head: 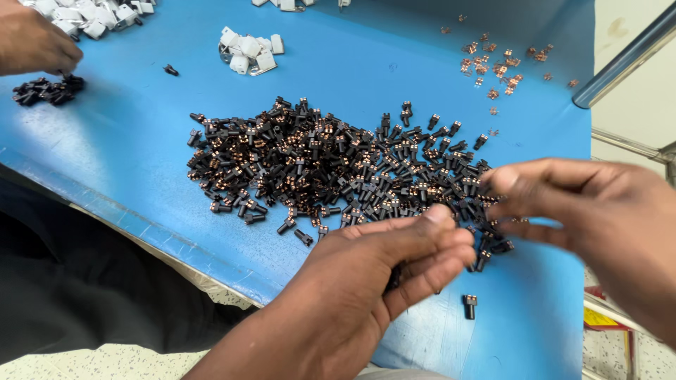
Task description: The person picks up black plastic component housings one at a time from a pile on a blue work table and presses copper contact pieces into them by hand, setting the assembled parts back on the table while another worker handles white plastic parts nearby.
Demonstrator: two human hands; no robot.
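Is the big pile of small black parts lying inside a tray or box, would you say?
No, the pile of black parts lies loose and spread out directly on the flat blue table surface, with no container around it.

Bare blue table (120, 141) left of the black parts pile (331, 165).

My work surface (127, 134) is covered in a smooth blue sheet, evenly lit with soft glare toward its left side. Its near edge runs diagonally, showing wear along the rim. Below it I see a pale speckled floor (105, 362). At upper right, a grey metal rail (627, 60) slants past an off-white wall (627, 21) with faint stains.
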